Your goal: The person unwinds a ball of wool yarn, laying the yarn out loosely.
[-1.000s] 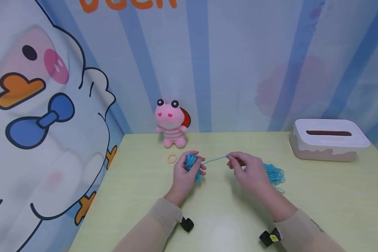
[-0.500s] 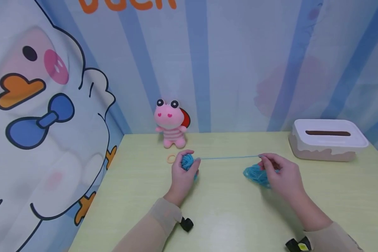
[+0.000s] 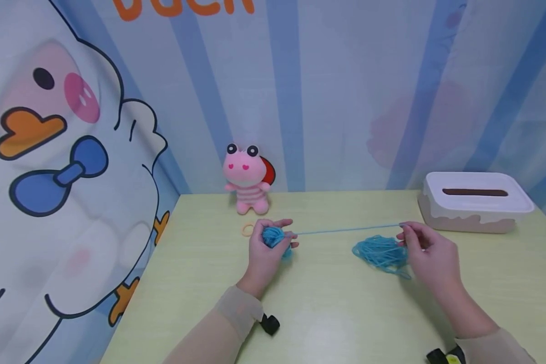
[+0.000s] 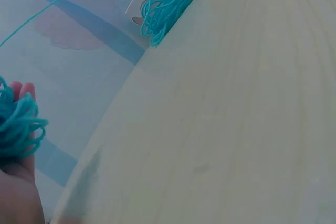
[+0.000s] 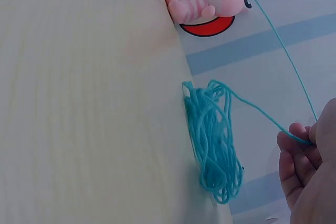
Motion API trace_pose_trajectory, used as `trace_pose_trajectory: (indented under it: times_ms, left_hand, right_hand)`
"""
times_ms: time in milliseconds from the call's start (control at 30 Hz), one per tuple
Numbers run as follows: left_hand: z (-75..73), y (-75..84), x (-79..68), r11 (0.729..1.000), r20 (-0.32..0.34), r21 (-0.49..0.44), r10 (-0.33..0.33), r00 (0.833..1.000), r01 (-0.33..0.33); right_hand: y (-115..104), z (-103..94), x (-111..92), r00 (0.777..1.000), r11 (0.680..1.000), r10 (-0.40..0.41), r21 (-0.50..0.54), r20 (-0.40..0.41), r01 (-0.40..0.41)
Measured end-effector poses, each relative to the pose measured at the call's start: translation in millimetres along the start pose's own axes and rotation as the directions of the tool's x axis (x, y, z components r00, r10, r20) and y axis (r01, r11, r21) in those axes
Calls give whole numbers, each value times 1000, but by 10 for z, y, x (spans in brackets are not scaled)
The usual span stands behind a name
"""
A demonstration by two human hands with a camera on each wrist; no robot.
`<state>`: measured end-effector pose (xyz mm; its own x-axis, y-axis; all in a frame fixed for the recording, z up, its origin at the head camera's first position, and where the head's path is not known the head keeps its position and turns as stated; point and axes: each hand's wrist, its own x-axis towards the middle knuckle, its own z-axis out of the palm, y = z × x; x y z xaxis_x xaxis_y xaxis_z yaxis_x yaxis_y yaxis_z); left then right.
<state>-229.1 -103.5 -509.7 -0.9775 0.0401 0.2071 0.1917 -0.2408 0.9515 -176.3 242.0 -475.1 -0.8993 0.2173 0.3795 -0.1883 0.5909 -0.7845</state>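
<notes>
A bundle of blue yarn (image 3: 273,236) sits in my left hand (image 3: 262,260), gripped between the thumb and the curled fingers. From it a taut strand of yarn (image 3: 346,230) runs right to my right hand (image 3: 434,255), which pinches it between thumb and fingertips. Below that strand a loose heap of the same yarn (image 3: 381,254) lies on the table, just left of my right hand. In the right wrist view the yarn heap (image 5: 212,142) links by a strand to the pinching fingers (image 5: 299,156). The left wrist view shows loops of the yarn bundle (image 4: 21,124) over my palm.
Behind my left hand a pink toy figure (image 3: 246,177) stands at the table's back edge. A small orange ring (image 3: 247,229) lies close by that hand. At the back right is a white-lidded tissue box (image 3: 478,202). A printed cloth (image 3: 336,101) hangs behind the table (image 3: 327,308).
My right hand has moved to the right, drawing out a longer strand and uncovering the yarn heap. The left hand stays nearly in place; its fingers have shifted slightly around the bundle.
</notes>
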Motion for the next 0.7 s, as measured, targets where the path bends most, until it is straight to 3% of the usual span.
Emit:
trace_pose_trajectory:
  times_ms: [167,400,500,700]
  left_hand:
    - [-5,3,-3,997,-61,73,-26,998,31]
    - [-7,4,-4,966,-94,259,49,994,-23]
    - [-2,23,-6,977,-61,214,32,998,-18]
    - [-19,34,-13,1000,85,10,17,996,-18]
  right_hand:
    - [48,-54,-9,999,998,6,-60,43,-3]
    - [90,-99,18,988,981,53,-195,143,-24]
    - [141,-114,26,978,966,88,-258,191,-37]
    - [206,-102,41,955,945,105,-328,276,-9]
